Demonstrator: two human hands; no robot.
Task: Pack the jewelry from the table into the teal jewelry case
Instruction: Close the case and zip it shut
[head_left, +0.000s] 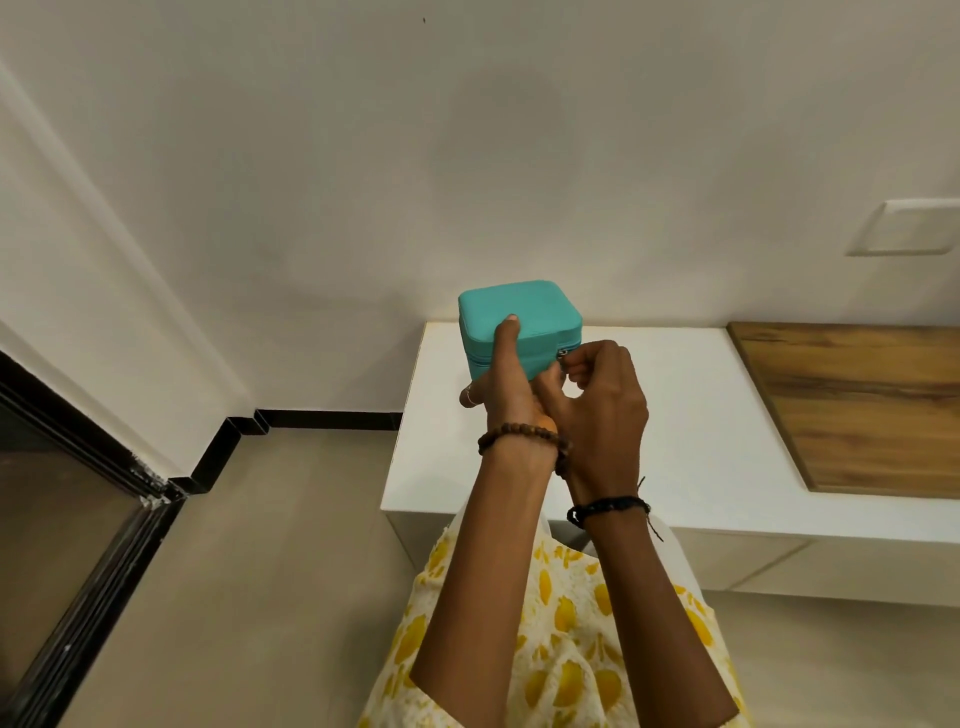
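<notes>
The teal jewelry case (524, 312) is closed and held up in the air above the left end of the white table (701, 415). My left hand (501, 384) grips it from below, thumb pressed up its front face. My right hand (597, 395) pinches the small metal zipper pull (562, 354) at the case's front right corner. No loose jewelry shows on the table.
A wooden panel (857, 405) covers the right part of the table. A white wall stands close behind, with a switch plate (904, 228) at the right. At the left are tiled floor and a dark-framed glass door (78, 519).
</notes>
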